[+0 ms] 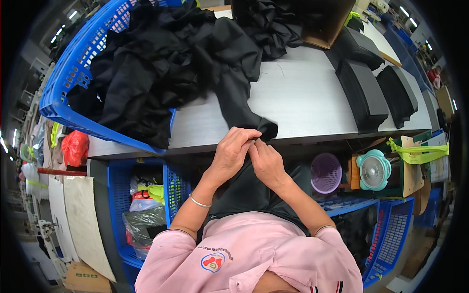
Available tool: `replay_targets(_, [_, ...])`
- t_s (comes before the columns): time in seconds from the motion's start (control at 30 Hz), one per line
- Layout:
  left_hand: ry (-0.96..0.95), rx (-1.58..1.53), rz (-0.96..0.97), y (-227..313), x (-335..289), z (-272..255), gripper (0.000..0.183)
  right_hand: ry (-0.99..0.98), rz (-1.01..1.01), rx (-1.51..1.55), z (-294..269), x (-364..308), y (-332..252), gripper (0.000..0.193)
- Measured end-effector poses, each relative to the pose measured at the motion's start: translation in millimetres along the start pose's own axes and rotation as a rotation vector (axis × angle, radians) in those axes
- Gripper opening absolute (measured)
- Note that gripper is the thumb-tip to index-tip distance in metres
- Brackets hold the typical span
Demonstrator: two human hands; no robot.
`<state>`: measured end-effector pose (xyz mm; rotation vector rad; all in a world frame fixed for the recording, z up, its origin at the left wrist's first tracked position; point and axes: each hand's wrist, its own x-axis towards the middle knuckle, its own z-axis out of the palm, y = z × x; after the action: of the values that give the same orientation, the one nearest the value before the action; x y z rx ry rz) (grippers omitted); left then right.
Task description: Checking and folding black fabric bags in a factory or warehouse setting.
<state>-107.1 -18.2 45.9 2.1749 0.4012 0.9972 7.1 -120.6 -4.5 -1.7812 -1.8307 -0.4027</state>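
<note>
At the table's front edge my left hand point(231, 149) and my right hand point(268, 163) meet, fingertips pinched together. Between them is the end of a black cloth point(237, 100), its tip curling up just behind my fingers. The small bit right at the fingertips is mostly hidden. From there the cloth runs back across the white table point(303, 97) into a big crumpled heap of black fabric point(151, 73). That heap fills and spills over a blue plastic basket point(73, 115) on the left.
Several black padded pieces point(361, 95) lie at the table's right, near an open cardboard box point(317, 24). Below the edge are a purple basket point(326, 173), a small teal fan point(374, 170) and a blue crate point(117, 195) holding bagged items. A red plastic bag point(75, 149) hangs left.
</note>
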Motion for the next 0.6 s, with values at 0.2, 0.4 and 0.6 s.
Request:
replay_targets(0.2, [-0.120,-0.116,0.025,15,1,-6,0.027,0.115,0.481,0.405,-18,-15,-14,0.024])
replay_targets(0.4, [-0.359,-0.221,0.246,39,-17,33,0.033,-0.068,0.499,1.372,32,-98,18,0.032])
replay_targets(0.6, [-0.323,-0.228,0.178,47,-33,46,0.032,0.279,0.176,2.154,9,-84,6,0.037])
